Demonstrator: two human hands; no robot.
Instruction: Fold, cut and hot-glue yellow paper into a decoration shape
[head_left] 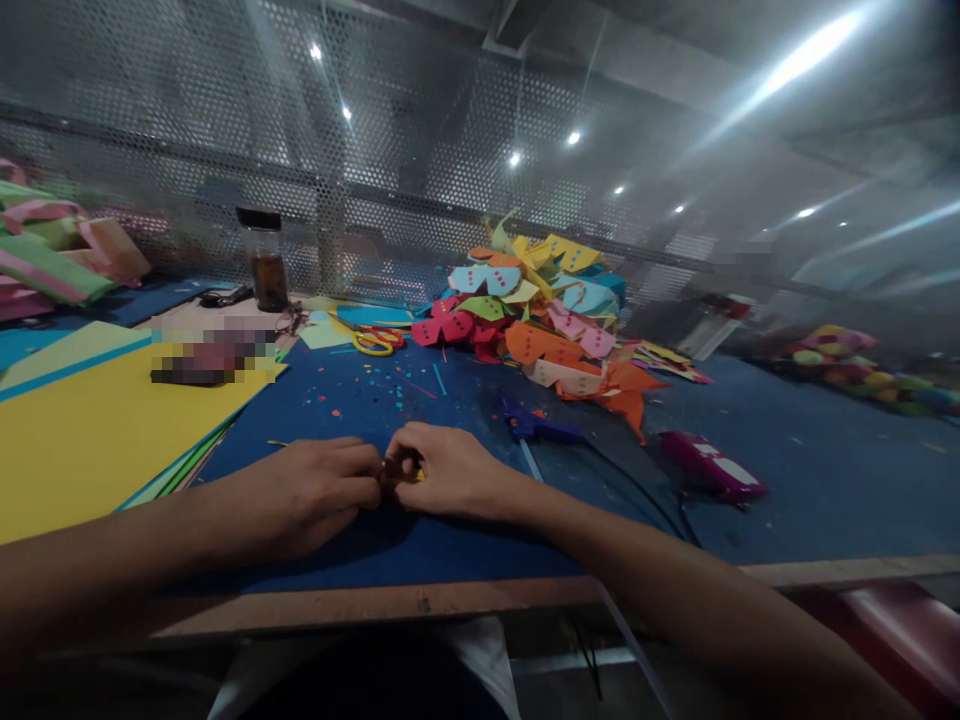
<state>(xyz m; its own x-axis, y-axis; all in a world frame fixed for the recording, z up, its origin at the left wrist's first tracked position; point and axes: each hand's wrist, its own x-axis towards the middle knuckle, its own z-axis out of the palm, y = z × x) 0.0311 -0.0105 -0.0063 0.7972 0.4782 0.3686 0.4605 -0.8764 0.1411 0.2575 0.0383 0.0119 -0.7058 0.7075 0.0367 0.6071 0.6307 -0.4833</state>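
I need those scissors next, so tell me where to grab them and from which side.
Take the scissors by the yellow and red handle loops, probably coming from the near side over the blue table. They lie flat beyond both hands, and the paper pile crowds their right. The blades are too blurred to make out.

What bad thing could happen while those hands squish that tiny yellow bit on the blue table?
1. The tiny yellow piece is pinched between the left hand and right hand; it might slip out and get lost among the paper scraps.
2. The blue glue gun lies close by the right hand, cord trailing; a wrist could bump or snag it.
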